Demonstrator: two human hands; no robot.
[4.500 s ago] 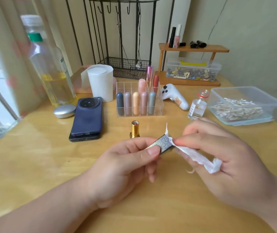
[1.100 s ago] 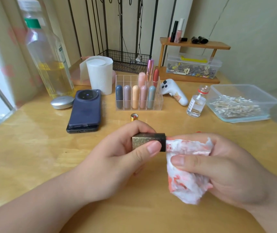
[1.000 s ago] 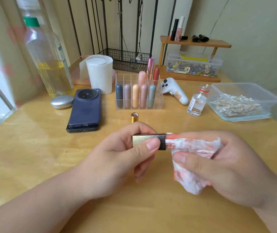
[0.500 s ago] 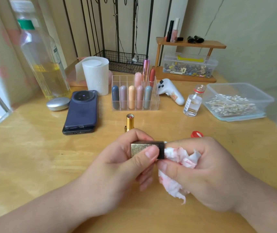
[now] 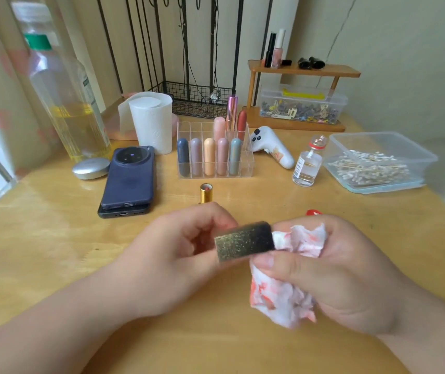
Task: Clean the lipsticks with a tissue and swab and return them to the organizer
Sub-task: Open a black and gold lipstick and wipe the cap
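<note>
My left hand (image 5: 178,255) grips a dark glittery gold lipstick cap (image 5: 244,240), held level over the table. My right hand (image 5: 332,273) pinches a crumpled white tissue (image 5: 283,287) stained red, pressed against the cap's right end. The uncapped gold lipstick (image 5: 206,192) stands upright on the table just beyond my hands. Behind it sits the clear acrylic organizer (image 5: 247,168) with several pastel lipsticks standing in its slots. A clear tub of cotton swabs (image 5: 377,163) is at the right.
A dark phone (image 5: 128,182) and a silver disc (image 5: 91,168) lie left of the organizer. A tissue roll (image 5: 151,125), oil bottle (image 5: 67,98), white controller (image 5: 272,148), small glass vial (image 5: 307,166), red cap (image 5: 313,212) and wooden shelf (image 5: 302,71) stand farther back.
My right hand has kept working the stained tissue at the cap's open end, regripping it. The cap has tilted slightly in my left hand. The camera shifted a little.
</note>
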